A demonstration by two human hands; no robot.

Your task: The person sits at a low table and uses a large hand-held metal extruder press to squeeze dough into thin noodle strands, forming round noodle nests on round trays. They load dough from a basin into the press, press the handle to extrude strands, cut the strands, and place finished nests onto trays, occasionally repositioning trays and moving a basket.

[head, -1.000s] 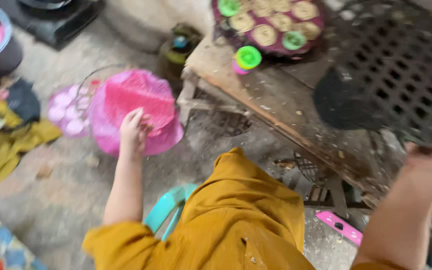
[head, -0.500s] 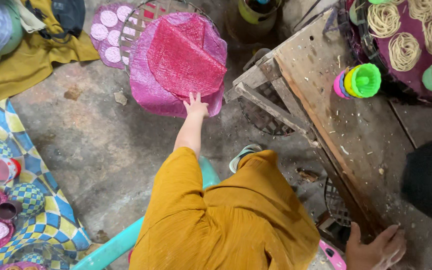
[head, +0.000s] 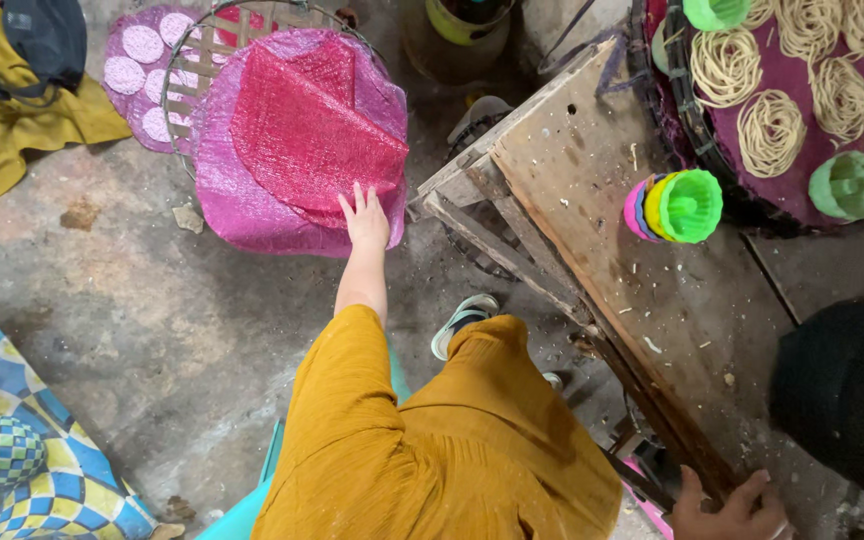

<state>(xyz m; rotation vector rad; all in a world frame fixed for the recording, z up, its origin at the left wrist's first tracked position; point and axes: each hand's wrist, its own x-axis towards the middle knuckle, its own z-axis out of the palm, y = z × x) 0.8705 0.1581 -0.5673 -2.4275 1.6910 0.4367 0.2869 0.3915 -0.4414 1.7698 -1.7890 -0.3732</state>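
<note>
My left hand (head: 365, 215) reaches forward to a stack of pink mesh sheets (head: 252, 190) lying on a round woven tray (head: 214, 55) on the ground. Its fingers pinch the near edge of the top, darker pink mesh sheet (head: 307, 130), which is lifted and creased over the paler ones. My right hand (head: 737, 505) is at the bottom right, fingers curled over the near edge of a worn wooden table (head: 632, 290). A mustard yellow garment (head: 432, 450) covers my arm and lap.
On the table stand stacked coloured plastic moulds (head: 687, 205), a green mould (head: 845, 185) and a round tray of noodle nests (head: 802, 90). A black object (head: 842, 400) sits at the right. A checkered mat (head: 12, 450), yellow cloth (head: 22, 120), sandal (head: 462, 320) and bucket (head: 467, 15) lie around.
My left hand has stayed on the pink sheets, and the top sheet now sits lifted and folded. My right hand has come down onto the table's near edge.
</note>
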